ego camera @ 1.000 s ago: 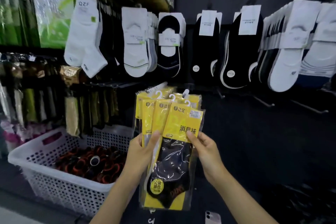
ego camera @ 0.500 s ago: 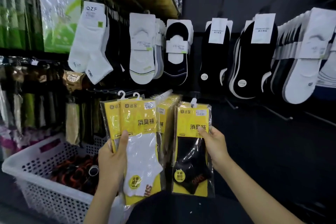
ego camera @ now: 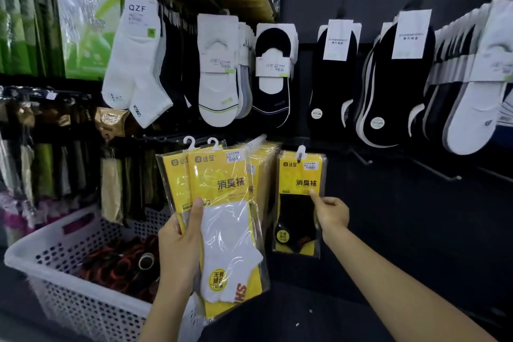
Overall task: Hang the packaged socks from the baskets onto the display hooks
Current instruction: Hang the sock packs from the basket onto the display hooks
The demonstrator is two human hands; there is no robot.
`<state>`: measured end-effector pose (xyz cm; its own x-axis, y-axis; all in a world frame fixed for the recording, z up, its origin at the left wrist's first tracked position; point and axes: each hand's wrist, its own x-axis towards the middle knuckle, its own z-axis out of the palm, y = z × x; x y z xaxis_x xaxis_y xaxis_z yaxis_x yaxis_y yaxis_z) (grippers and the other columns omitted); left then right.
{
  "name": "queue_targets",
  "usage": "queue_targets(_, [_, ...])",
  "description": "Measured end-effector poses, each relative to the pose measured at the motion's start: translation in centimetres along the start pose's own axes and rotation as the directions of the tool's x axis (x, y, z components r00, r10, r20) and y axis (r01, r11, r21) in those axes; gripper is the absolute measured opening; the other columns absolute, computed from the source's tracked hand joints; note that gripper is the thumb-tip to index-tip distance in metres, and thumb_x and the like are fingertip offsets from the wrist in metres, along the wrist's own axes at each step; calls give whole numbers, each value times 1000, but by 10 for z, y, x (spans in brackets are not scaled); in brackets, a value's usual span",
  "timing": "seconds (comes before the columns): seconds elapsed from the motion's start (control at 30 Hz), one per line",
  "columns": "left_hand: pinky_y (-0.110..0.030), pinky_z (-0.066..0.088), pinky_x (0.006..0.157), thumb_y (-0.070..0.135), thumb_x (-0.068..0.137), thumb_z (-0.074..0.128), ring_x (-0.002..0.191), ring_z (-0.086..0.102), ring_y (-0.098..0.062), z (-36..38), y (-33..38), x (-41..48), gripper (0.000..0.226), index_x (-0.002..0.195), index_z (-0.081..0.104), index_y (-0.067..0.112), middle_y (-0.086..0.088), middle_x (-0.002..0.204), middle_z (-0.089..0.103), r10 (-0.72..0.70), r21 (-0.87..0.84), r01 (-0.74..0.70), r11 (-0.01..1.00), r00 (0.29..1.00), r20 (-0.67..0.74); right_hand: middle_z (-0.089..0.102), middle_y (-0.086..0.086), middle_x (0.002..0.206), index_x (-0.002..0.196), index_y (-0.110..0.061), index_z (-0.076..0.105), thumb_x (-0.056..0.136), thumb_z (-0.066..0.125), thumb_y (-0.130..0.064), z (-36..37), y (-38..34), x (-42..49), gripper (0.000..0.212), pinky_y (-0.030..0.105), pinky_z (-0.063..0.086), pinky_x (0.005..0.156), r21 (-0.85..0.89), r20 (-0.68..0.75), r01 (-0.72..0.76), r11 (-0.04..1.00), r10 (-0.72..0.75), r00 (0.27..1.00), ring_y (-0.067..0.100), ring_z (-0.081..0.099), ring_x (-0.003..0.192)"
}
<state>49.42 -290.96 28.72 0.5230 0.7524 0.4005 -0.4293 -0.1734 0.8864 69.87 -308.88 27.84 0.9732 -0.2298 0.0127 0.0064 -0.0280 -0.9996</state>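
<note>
My left hand (ego camera: 181, 247) grips two yellow packets of white socks (ego camera: 227, 219) by their left edge, thumb across the front, white hangers up. A yellow packet of black socks (ego camera: 298, 203) hangs by its white hanger from a display hook on the dark wall. My right hand (ego camera: 330, 214) is at that packet's right edge, its fingers curled and the forefinger touching the front. A row of several more yellow packets (ego camera: 263, 158) hangs on a hook between the two.
A white perforated basket (ego camera: 55, 253) with dark and orange items stands at lower left. Rows of white and black socks (ego camera: 216, 72) hang above. Bare hooks (ego camera: 441, 173) stick out of the dark wall to the right. Bagged goods hang at left.
The single stack split: my left hand carried the white-sock packets left, and my right hand took the black-sock packet right and up to the hook, where it now hangs.
</note>
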Motion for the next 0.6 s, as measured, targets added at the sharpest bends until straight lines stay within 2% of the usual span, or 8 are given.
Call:
queue_targets(0.07, [-23,28,45,42,88,55,46,31,-16,1,1,-2,47,60,32,12,-9,53,29,-6,16,5,1000,1000,13,66,10,100,101,-9,62,84,71,-32,-7,5,-1,30,29,47,62,-27,-38,-49,998,48,998,20,58,80])
queue_targets(0.1, [-22,29,44,42,88,55,45,31,-15,2,2,-4,48,59,31,12,-8,52,28,-5,11,5,1000,1000,16,66,12,102,103,-8,62,85,69,-28,-11,8,-3,28,30,49,62,-21,-46,-70,997,69,997,22,59,81])
queue_targets(0.17, [-15,27,39,40,88,55,38,28,-6,4,3,-7,50,56,27,14,1,46,27,-1,-2,1,1000,1000,21,65,12,104,105,-7,61,87,68,-23,-17,10,-12,25,34,54,73,18,-12,-72,997,73,997,24,61,87])
queue_targets(0.27, [-12,25,37,40,88,56,36,25,-3,10,4,-12,50,57,26,15,6,44,25,-4,-7,5,1000,998,55,64,7,97,106,-8,62,91,62,-24,-21,-1,-43,22,25,53,69,115,195,-15,993,-8,981,17,62,86])
queue_targets(0.4, [-14,27,36,40,87,59,37,32,-6,19,3,-23,50,56,29,14,4,43,32,-73,-71,81,994,991,112,70,3,95,104,-13,64,94,53,-35,-19,-27,-94,27,22,56,67,155,493,86,984,-153,857,13,67,81])
queue_targets(0.5, [-15,30,37,43,82,63,40,35,-10,23,0,-31,48,55,36,13,-3,48,36,-99,-85,114,990,982,162,73,2,92,97,-18,66,89,59,-40,-19,-36,-120,24,30,54,59,170,588,106,980,-187,787,18,69,76])
queue_targets(0.6, [-17,34,39,47,76,66,40,41,-8,25,-1,-36,49,46,35,23,3,45,40,-94,-67,110,992,973,209,74,3,99,100,-18,66,89,62,-31,-23,-35,-128,17,35,58,69,225,581,93,970,-210,786,22,71,89])
